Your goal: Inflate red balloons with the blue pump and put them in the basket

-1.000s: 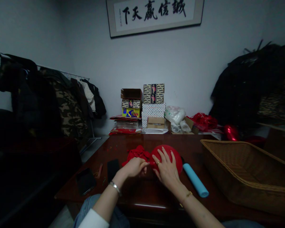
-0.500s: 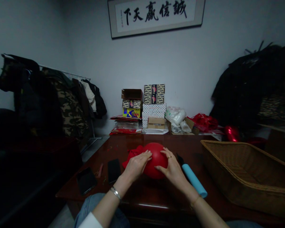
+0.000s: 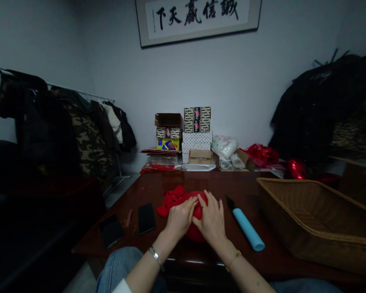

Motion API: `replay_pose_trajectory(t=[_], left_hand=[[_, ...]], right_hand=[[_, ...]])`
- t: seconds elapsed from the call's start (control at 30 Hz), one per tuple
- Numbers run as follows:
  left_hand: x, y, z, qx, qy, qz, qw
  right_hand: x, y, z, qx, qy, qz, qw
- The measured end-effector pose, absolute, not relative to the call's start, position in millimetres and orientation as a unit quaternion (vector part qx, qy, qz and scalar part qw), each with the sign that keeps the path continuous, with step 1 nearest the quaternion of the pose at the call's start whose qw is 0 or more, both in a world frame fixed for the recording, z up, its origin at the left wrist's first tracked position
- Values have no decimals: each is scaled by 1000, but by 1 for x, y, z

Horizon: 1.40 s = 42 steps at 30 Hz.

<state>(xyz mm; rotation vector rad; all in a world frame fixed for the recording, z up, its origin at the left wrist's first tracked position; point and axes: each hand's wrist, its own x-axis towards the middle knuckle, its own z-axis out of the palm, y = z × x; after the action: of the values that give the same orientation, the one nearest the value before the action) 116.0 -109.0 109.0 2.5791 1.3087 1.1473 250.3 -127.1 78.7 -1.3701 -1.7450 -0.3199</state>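
Observation:
A red balloon (image 3: 196, 234) rests near the front edge of the table, largely covered by my hands. My left hand (image 3: 179, 219) is closed, thumb and fingers together at the balloon's upper left side. My right hand (image 3: 212, 219) curves over the top and right of the balloon, its thumb and forefinger close to the left fingertips. What lies between the fingertips is hidden. Just behind my left hand is a crumpled red heap (image 3: 173, 198), perhaps uninflated balloons. To the right of my right hand lies a light-blue hand pump (image 3: 248, 230) with a black tip.
Two dark phones (image 3: 147, 219) and a small pinkish stick (image 3: 128, 218) lie at left on the brown table (image 3: 225, 181). A wicker basket (image 3: 293, 228) takes up the right side. Stacked boxes (image 3: 197, 140) and plastic bags (image 3: 225, 147) stand beyond the far edge.
Both hands have drawn closer together over the balloon, and the balloon has come lower and nearer to me. Less of it shows now. The pump and phones stay put.

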Motion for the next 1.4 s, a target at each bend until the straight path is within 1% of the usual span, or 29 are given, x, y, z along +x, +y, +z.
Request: replay_pose_trajectory(t=[0.03, 0.1, 0.2, 0.27, 0.37, 0.53, 0.67, 0.8, 0.87, 1.0, 1.07, 1.13, 1.27, 1.4], left_hand=[[113, -107, 112, 837, 408, 365, -4], [107, -102, 119, 852, 368, 369, -41], [98, -94, 127, 885, 285, 363, -64], [95, -91, 127, 891, 272, 360, -60], [97, -87, 120, 869, 308, 385, -55], [111, -85, 112, 778, 410, 474, -47], [122, -91, 116, 751, 456, 477, -10], [125, -98, 116, 777, 450, 441, 0], [122, -97, 116, 799, 423, 426, -22], [110, -88, 119, 827, 367, 420, -72], [103, -83, 121, 851, 325, 406, -76], [98, -80, 120, 863, 303, 398, -68], [92, -75, 105, 861, 329, 387, -35], [88, -69, 86, 865, 360, 347, -42]], right_hand=[[253, -126, 83, -548, -704, -100, 441], [260, -122, 92, -500, -753, -15, 429], [271, -117, 102, -462, -782, 28, 416], [276, -114, 103, -463, -779, 33, 422], [277, -109, 97, -487, -750, 23, 446], [260, -110, 84, -514, -705, -23, 489], [248, -112, 85, -505, -731, -84, 451], [250, -108, 89, -563, -686, -121, 445], [254, -105, 91, -565, -685, -86, 452], [261, -102, 96, -496, -745, 9, 446], [262, -101, 97, -479, -760, 30, 438], [262, -100, 96, -459, -767, 78, 441], [263, -97, 85, -425, -764, 184, 450], [273, -94, 72, -428, -785, 194, 403]])
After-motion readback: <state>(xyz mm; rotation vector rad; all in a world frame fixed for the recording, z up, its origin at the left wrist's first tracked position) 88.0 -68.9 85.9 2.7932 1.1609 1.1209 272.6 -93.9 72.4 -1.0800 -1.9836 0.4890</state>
